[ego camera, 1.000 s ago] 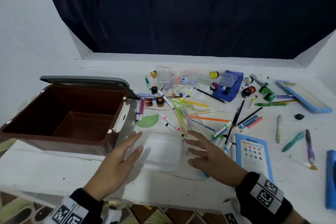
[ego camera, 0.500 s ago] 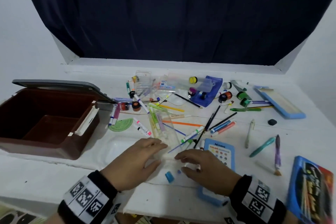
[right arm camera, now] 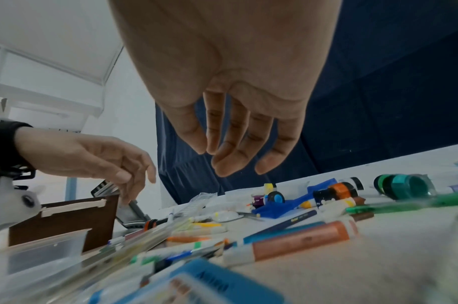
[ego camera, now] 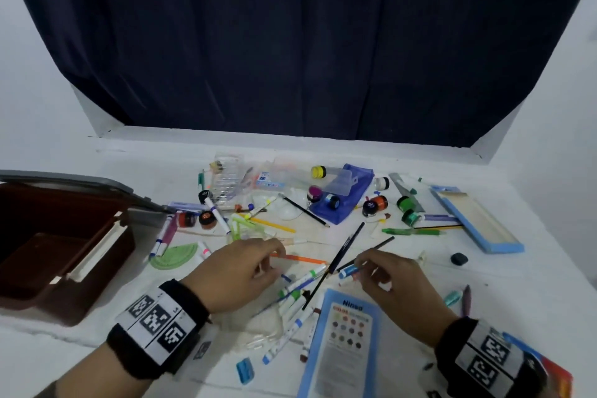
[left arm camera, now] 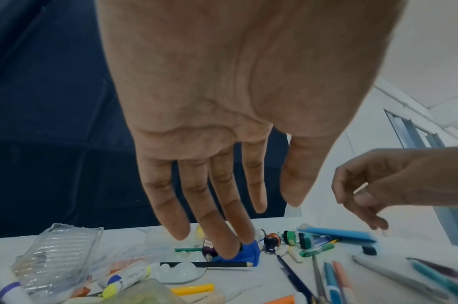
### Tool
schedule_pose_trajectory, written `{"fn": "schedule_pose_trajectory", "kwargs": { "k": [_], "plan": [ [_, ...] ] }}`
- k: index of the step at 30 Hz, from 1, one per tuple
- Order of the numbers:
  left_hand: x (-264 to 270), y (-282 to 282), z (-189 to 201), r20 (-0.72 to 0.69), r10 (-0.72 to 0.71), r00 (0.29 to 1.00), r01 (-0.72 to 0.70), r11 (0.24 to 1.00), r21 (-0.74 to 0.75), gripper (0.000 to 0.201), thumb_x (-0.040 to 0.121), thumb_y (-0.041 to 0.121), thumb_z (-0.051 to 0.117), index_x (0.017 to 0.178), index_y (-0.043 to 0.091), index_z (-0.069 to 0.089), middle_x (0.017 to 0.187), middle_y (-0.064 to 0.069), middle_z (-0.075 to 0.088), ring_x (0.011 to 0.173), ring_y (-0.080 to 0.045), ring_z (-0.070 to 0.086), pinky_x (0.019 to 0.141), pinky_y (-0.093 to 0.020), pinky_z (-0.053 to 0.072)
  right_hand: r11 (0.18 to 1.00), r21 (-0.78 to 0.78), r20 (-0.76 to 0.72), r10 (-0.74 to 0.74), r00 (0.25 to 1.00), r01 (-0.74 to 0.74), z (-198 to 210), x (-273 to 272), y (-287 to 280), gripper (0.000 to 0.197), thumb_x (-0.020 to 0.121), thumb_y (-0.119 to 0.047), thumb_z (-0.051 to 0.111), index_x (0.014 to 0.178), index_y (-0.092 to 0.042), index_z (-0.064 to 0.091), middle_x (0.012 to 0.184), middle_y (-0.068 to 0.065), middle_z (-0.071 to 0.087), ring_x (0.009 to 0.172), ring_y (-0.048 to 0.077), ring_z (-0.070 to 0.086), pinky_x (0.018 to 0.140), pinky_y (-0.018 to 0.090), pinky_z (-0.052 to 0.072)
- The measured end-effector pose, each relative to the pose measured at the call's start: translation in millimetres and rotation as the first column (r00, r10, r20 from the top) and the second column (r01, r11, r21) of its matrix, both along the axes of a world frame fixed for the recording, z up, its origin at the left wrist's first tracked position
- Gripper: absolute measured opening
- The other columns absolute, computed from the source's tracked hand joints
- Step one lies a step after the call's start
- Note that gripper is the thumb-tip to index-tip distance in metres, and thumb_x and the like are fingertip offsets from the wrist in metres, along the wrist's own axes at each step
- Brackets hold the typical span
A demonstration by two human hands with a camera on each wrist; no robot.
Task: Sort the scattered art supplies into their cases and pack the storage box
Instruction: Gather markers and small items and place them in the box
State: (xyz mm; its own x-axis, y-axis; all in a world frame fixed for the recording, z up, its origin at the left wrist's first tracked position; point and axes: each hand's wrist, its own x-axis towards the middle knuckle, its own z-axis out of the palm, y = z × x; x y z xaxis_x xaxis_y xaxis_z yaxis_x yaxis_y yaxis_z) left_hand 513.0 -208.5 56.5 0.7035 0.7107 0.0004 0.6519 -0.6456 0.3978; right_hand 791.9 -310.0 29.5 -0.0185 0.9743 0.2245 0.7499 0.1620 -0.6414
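Observation:
Markers, pencils and brushes [ego camera: 303, 281] lie scattered across the white table [ego camera: 420, 287]. My left hand [ego camera: 271, 260] hovers over them, fingers straight and holding nothing [left arm camera: 259, 203]. A clear plastic case [ego camera: 258, 326] lies below its wrist. My right hand [ego camera: 363, 265] hangs with relaxed fingers just above a blue marker [ego camera: 347, 272] and an orange marker [right arm camera: 300, 240]. In the right wrist view the right hand [right arm camera: 212, 152] is empty. The brown storage box [ego camera: 64, 245] stands open at the left.
A blue Ninso colour case [ego camera: 342, 342] lies at the front. A blue pouch [ego camera: 345, 200], paint pots [ego camera: 374, 205] and a light blue tray [ego camera: 478, 220] sit at the back right. A green protractor [ego camera: 174, 255] lies by the box.
Both hands left the clear case near the front edge and moved forward over the marker pile. The right hand now hangs over the blue and orange markers.

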Motion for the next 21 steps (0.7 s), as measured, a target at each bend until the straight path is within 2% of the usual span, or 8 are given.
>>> {"fn": "schedule_pose_trajectory", "kwargs": {
  "k": [4,7,9,12,15,17,18,21],
  "plan": [
    [4,32,5,-0.087,-0.022,0.996,0.02,1.0,-0.024,0.025,0.097,0.044,0.054,0.121,0.038,0.051,0.096,0.014,0.061,0.086,-0.004,0.059,0.078,-0.032,0.052,1.0,0.007,0.014,-0.009,1.0,0.009,11,17,41,0.01,0.091,-0.014,0.064,0.091,-0.024,0.063,0.071,-0.011,0.06,0.07,0.008,0.058,0.061,0.013,0.042],
    [5,61,4,-0.202,-0.065,0.977,0.06,0.998,-0.032,0.028,0.097,0.043,0.054,0.124,0.036,0.052,0.11,0.009,0.062,0.098,-0.009,0.058,0.086,-0.033,0.049,1.0,0.009,0.058,0.008,0.998,-0.008,13,31,79,0.01,0.091,-0.015,0.064,0.096,-0.024,0.063,0.077,-0.012,0.06,0.072,0.009,0.059,0.067,0.021,0.047],
    [6,80,0,-0.283,-0.147,0.948,0.136,0.989,-0.058,0.033,0.096,0.044,0.054,0.127,0.031,0.054,0.12,0.004,0.061,0.109,-0.014,0.057,0.093,-0.034,0.046,1.0,0.021,0.096,0.003,0.995,-0.005,12,42,109,0.011,0.09,-0.014,0.064,0.096,-0.022,0.062,0.079,-0.013,0.057,0.074,0.008,0.056,0.068,0.025,0.046],
    [6,106,-2,-0.382,-0.278,0.881,0.258,0.961,-0.104,0.037,0.096,0.037,0.058,0.13,0.023,0.06,0.134,0.005,0.057,0.123,-0.012,0.051,0.101,-0.03,0.043,0.998,-0.025,0.145,-0.053,0.988,0.057,12,54,157,0.013,0.088,-0.012,0.064,0.097,-0.02,0.059,0.087,-0.004,0.059,0.08,0.018,0.056,0.068,0.02,0.038],
    [-3,127,-6,-0.415,-0.346,0.841,0.302,0.938,-0.17,0.049,0.095,0.027,0.057,0.143,0.026,0.052,0.155,0.007,0.039,0.141,-0.014,0.037,0.114,-0.035,0.035,0.99,-0.098,0.216,-0.077,0.973,0.1,10,62,202,0.029,0.088,-0.014,0.065,0.116,-0.009,0.06,0.112,0.01,0.063,0.104,0.03,0.059,0.079,0.024,0.037],
    [-7,139,-9,-0.411,-0.383,0.827,0.322,0.923,-0.212,0.055,0.093,0.023,0.053,0.147,0.027,0.046,0.159,0.001,0.034,0.147,-0.018,0.03,0.117,-0.039,0.031,0.977,-0.179,0.25,-0.067,0.966,0.114,9,62,228,0.045,0.09,-0.021,0.065,0.131,-0.008,0.053,0.13,0.01,0.057,0.119,0.029,0.053,0.093,0.029,0.039],
    [-6,144,-11,-0.416,-0.405,0.814,0.332,0.913,-0.238,0.058,0.091,0.017,0.052,0.148,0.025,0.046,0.159,-0.002,0.033,0.149,-0.019,0.027,0.118,-0.039,0.029,0.97,-0.21,0.265,-0.063,0.962,0.121,7,61,240,0.049,0.091,-0.026,0.066,0.134,-0.008,0.051,0.133,0.01,0.054,0.121,0.028,0.051,0.097,0.032,0.039],
    [-1,154,-12,-0.443,-0.443,0.78,0.327,0.891,-0.315,0.07,0.084,0.001,0.059,0.149,0.024,0.043,0.16,-0.002,0.03,0.15,-0.017,0.022,0.119,-0.036,0.025,0.961,-0.255,0.333,-0.016,0.943,0.107,-1,61,275,0.055,0.085,-0.041,0.07,0.128,-0.01,0.053,0.124,0.007,0.056,0.112,0.027,0.054,0.095,0.036,0.044]
  ]
}}
